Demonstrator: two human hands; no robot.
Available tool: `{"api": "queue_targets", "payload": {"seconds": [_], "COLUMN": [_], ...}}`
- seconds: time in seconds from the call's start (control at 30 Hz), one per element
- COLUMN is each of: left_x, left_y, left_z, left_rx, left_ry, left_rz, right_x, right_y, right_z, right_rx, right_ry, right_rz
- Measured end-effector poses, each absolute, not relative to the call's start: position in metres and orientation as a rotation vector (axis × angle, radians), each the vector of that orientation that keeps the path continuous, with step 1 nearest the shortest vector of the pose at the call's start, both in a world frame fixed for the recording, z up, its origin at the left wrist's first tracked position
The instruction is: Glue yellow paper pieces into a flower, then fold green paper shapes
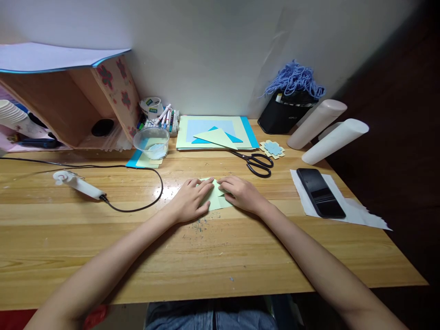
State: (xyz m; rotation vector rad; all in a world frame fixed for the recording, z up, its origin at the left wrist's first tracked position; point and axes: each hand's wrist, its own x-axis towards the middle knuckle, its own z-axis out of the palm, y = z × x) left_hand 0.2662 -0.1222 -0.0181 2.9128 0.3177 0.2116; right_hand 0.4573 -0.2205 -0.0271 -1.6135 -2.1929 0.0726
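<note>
While both hands rest on the table (165, 270), the pale green paper (216, 201) lies flat between them, directly under the fingertips and straight in front of the person. The left hand (192, 200) covers its left side, with fingers a little apart, laid on the sheet from above, and the thumb is near the lower edge. The right hand (242, 194) is at the opposite side; its fingers are bent and closer together, next to a small folded flap, but I cannot tell if they pinch this flap or only press it. Neither hand is clearly nearer, because both touch the paper. Its lower edge runs from one hand toward the other, rising slightly to the right; since the hands hide the two ends, I cannot say surely which way the long axis goes. Beyond the right hand, and apart from it, lie the scissors (246, 157), with handles toward the right. Farther behind the paper is the stack (184, 133) of sheets, near the wall (206, 59).
</note>
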Motion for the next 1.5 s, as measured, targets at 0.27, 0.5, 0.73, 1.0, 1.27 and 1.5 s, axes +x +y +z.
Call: {"api": "queue_targets", "payload": {"seconds": [0.27,0.5,0.73,1.0,1.27,1.5], "left_x": [0.268,0.266,0.266,0.266,0.268,0.268], "left_y": [-0.125,-0.123,-0.121,-0.116,-0.118,-0.118], "left_z": [-0.016,-0.015,-0.014,-0.015,-0.015,-0.015], "left_rx": [2.923,2.938,2.940,3.006,3.035,3.030], "left_ry": [0.317,0.283,0.223,0.175,0.175,0.173], "left_rz": [0.210,0.175,0.168,0.108,0.077,0.081], "right_x": [0.458,0.458,0.463,0.469,0.474,0.478], "right_y": [-0.221,-0.221,-0.224,-0.224,-0.225,-0.228], "right_z": [-0.024,-0.025,-0.018,-0.015,-0.007,-0.004], "right_rx": [-1.605,-1.599,-1.530,-1.518,-1.573,-1.586], "right_ry": [-2.204,-2.174,-2.107,-2.149,-2.233,-2.289], "right_rz": [0.113,0.145,0.261,0.305,0.233,0.128]}}
